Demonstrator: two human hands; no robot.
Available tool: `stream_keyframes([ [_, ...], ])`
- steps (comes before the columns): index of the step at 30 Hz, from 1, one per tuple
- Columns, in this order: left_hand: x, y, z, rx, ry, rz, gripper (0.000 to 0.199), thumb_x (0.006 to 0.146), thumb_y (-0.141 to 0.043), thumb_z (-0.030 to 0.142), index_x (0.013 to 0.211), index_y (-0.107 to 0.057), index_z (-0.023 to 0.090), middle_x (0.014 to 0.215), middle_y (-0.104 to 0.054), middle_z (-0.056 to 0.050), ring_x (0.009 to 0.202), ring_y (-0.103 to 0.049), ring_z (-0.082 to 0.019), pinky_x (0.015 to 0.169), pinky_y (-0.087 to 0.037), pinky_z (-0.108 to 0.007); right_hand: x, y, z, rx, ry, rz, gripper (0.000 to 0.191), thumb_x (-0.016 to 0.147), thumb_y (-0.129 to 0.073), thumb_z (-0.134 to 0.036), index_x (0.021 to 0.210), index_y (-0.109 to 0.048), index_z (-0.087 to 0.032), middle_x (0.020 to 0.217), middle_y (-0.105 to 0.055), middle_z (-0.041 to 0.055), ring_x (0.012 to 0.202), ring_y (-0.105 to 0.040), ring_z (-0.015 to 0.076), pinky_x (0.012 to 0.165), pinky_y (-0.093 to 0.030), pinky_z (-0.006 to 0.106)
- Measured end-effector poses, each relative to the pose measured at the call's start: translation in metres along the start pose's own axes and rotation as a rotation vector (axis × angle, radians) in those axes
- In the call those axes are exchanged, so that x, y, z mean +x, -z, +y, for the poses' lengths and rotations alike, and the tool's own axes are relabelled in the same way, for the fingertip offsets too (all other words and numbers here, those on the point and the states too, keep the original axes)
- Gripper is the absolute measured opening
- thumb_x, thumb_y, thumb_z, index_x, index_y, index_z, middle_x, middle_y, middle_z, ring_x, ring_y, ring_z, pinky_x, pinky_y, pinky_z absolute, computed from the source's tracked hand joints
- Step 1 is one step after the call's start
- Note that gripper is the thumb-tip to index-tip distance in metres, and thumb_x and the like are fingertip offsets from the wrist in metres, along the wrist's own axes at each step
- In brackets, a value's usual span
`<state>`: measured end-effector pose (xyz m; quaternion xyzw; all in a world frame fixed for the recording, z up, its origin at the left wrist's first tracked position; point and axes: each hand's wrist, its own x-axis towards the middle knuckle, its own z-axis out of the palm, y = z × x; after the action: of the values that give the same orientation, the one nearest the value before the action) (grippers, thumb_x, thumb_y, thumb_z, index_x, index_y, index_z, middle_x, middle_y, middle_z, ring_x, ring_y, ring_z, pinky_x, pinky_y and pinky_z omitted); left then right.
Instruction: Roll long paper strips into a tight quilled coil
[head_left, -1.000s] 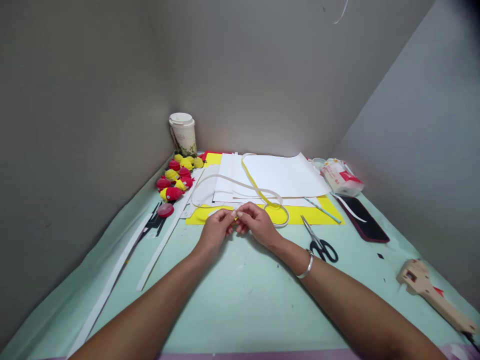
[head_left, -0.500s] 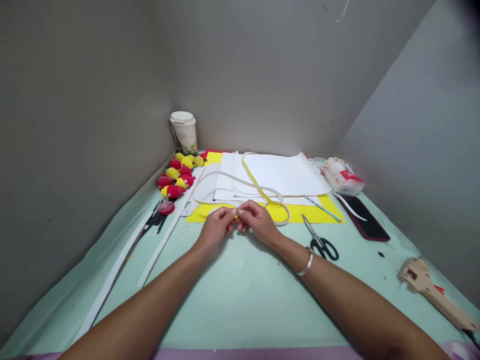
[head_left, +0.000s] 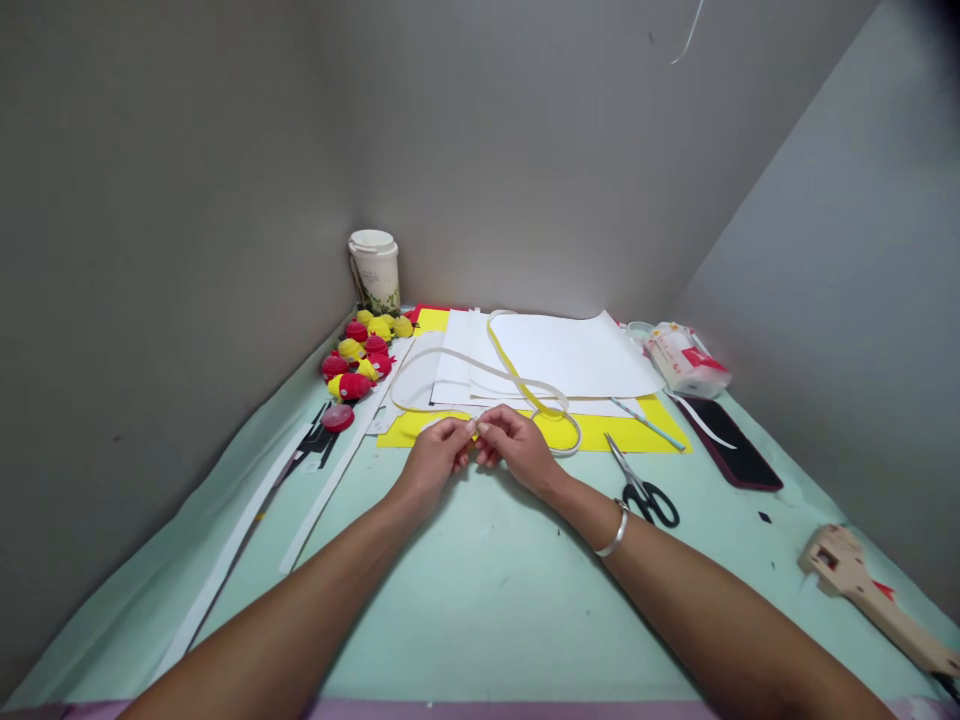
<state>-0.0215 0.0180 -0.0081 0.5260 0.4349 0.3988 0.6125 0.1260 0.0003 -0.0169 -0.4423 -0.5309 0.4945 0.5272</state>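
Observation:
My left hand (head_left: 439,450) and my right hand (head_left: 514,446) meet at the middle of the table, thumbs and fingertips pinched together. Between them is the end of a long, narrow paper strip (head_left: 501,374), white on one side and yellow on the other. The strip curls in loose loops behind my hands, over white sheets (head_left: 577,350) and yellow paper (head_left: 600,432). My fingers hide most of the pinched end. Scissors with black handles (head_left: 642,492) lie near my right forearm, their blades pointing away from me.
At left are red and yellow paper crafts (head_left: 351,386), a round red item (head_left: 337,418), white strips (head_left: 334,485) and a lidded cup (head_left: 376,275). At right lie a blue patterned stick (head_left: 649,424), a phone (head_left: 731,445), a tissue pack (head_left: 684,358) and a glue gun (head_left: 855,575).
The view has shifted slightly, so the table sits a little lower in the picture. My hands stay pinched together at nearly the same spot, with the strip's loops almost unchanged.

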Motion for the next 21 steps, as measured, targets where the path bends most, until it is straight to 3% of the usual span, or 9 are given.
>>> stream_keyframes([
  [21, 0.0006, 0.0008, -0.0005, -0.011, 0.008, -0.014, 0.033, 0.076, -0.064, 0.048, 0.075, -0.057, 0.015, 0.059, -0.054, 0.000, 0.050, -0.041, -0.009, 0.048, -0.029, -0.023, -0.0006, -0.0013, -0.0005, 0.009, -0.023, -0.007, 0.026, 0.081, -0.062, -0.043, 0.089, -0.057, -0.019, 0.064, -0.060, -0.0036, 0.050, -0.060, 0.0101, 0.046, -0.048, 0.021],
])
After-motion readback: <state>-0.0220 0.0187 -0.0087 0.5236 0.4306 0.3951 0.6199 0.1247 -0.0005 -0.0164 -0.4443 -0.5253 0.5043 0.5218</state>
